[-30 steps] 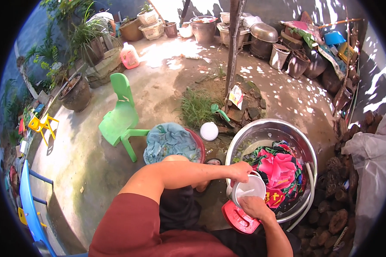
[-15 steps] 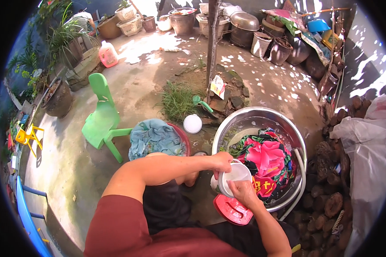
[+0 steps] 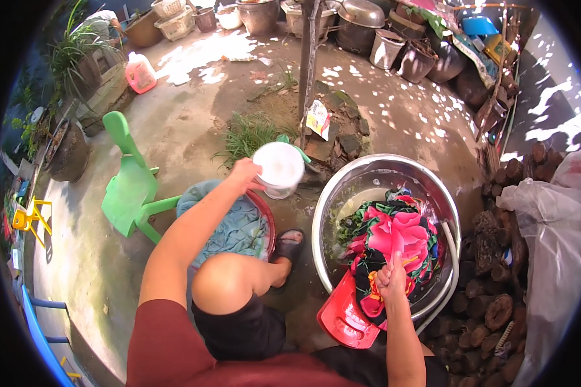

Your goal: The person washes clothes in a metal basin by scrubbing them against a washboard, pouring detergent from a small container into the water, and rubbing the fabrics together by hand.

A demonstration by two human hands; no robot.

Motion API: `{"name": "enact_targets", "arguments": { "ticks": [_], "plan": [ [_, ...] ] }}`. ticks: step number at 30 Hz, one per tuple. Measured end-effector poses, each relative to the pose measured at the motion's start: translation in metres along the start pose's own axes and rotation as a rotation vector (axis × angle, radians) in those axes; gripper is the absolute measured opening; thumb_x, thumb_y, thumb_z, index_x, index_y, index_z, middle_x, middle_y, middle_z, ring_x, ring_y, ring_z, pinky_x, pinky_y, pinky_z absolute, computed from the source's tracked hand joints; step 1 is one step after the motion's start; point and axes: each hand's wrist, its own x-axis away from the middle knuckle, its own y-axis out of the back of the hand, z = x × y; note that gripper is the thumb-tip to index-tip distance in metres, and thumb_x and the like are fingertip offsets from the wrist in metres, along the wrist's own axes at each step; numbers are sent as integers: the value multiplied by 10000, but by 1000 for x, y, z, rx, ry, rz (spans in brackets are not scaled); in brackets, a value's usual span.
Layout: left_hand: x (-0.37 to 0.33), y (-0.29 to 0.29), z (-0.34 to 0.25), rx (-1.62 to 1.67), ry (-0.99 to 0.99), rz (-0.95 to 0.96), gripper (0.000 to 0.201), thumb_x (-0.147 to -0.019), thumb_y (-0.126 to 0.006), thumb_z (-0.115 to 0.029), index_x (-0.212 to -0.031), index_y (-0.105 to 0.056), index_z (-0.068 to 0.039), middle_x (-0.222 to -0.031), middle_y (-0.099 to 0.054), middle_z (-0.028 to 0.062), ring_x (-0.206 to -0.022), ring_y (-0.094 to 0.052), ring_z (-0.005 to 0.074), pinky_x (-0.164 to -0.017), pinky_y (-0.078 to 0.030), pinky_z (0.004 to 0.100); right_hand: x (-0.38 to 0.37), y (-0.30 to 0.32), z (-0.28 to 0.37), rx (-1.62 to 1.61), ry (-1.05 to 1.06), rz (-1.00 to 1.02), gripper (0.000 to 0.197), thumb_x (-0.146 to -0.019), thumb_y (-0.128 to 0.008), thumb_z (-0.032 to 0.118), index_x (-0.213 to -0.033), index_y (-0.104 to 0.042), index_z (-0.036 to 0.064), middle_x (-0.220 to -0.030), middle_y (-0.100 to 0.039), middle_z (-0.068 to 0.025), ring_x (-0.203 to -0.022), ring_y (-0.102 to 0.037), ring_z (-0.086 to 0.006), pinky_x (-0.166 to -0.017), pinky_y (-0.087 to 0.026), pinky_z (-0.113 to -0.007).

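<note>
My left hand (image 3: 244, 175) is closed on the rim of a white plastic tub (image 3: 278, 165), blurred by motion, above the ground beside the grass. A pale round lid shows partly beneath it. My right hand (image 3: 392, 278) is closed on floral fabric (image 3: 397, 235), pink, black and green, heaped in a large metal basin (image 3: 323, 213). Some water shows at the basin's left side. Against its near rim leans a red plastic panel (image 3: 350, 316) with slots, partly under the fabric.
Left of my leg stands a red basin (image 3: 270, 222) with wet blue cloth (image 3: 232, 226). Beyond it is a green plastic chair (image 3: 130, 187). A pale hose (image 3: 455, 264) hangs over the metal basin's right rim, beside stacked logs (image 3: 497, 309). A wooden post (image 3: 308, 71) rises ahead.
My left hand has carried the white tub from the metal basin's near edge leftward and away from me. My right hand has let go of the tub and taken hold of the fabric.
</note>
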Motion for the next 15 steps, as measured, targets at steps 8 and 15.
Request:
{"name": "enact_targets", "arguments": {
  "ticks": [8,15],
  "plan": [
    [-144,16,30,134,-13,-489,301,-769,-564,-30,-1029,-426,33,-916,-582,199,-702,-646,299,-527,-591,417,-50,67,-64,1251,401,-364,537,-943,-429,357,-648,-574,-67,-551,-520,-240,-537,-556,-377,-562,-393,-476],
    [-216,8,71,270,109,-307,322,-873,-517,-24,-1142,-430,129,-1068,-554,260,-904,-624,376,-725,-595,434,-57,74,-67,1280,339,-312,490,-938,-439,294,-629,-568,-63,-575,-525,-258,-572,-563,-424,-566,-398,-502]
  ]
}}
